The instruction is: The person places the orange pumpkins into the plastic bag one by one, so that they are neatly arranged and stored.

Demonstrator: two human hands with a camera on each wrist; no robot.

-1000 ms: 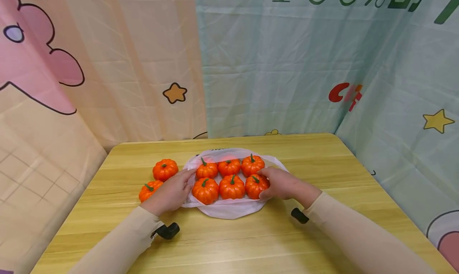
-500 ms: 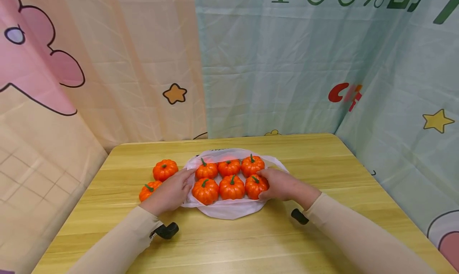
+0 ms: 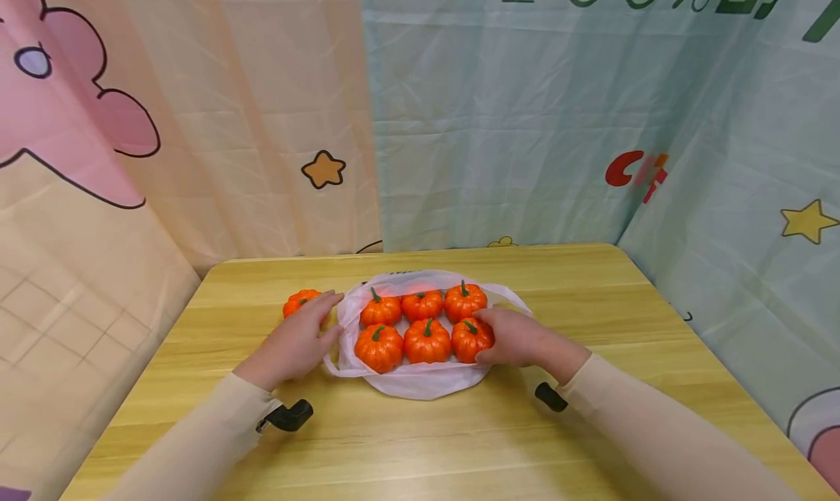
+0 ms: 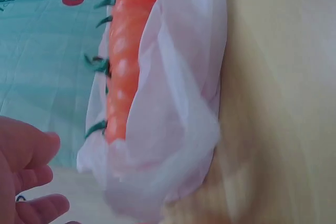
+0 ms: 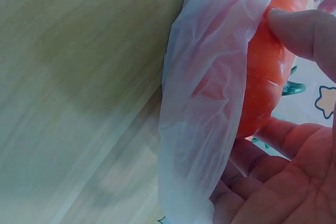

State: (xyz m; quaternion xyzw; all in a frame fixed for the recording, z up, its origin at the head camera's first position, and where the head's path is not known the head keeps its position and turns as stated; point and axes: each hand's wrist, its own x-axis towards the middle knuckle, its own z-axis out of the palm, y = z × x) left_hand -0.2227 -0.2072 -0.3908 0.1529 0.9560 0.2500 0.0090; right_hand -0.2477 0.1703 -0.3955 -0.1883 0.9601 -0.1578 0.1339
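Note:
Several small orange pumpkins [image 3: 427, 342] with green stems sit in two rows inside a white plastic bag [image 3: 420, 386], its mouth spread wide. My right hand [image 3: 515, 338] holds the front right pumpkin [image 5: 262, 85], thumb on its near side and fingers round the back, at the bag's edge. Left of the bag, my left hand [image 3: 293, 342] hovers with its fingers apart and nothing in them. A loose pumpkin [image 3: 298, 301] shows just beyond that hand; another is mostly hidden behind it. In the left wrist view, the left fingers are apart from the bag [image 4: 181, 103].
The wooden table [image 3: 420, 450] carries the bag in its middle, toward the back. Printed fabric curtains [image 3: 492, 136] hang behind the table and along both sides. A black wrist strap end [image 3: 292, 416] sticks out under the left sleeve.
My left hand has let go of the bag's left side and moved left, over the loose pumpkins, covering one of them. The right hand stays on its pumpkin.

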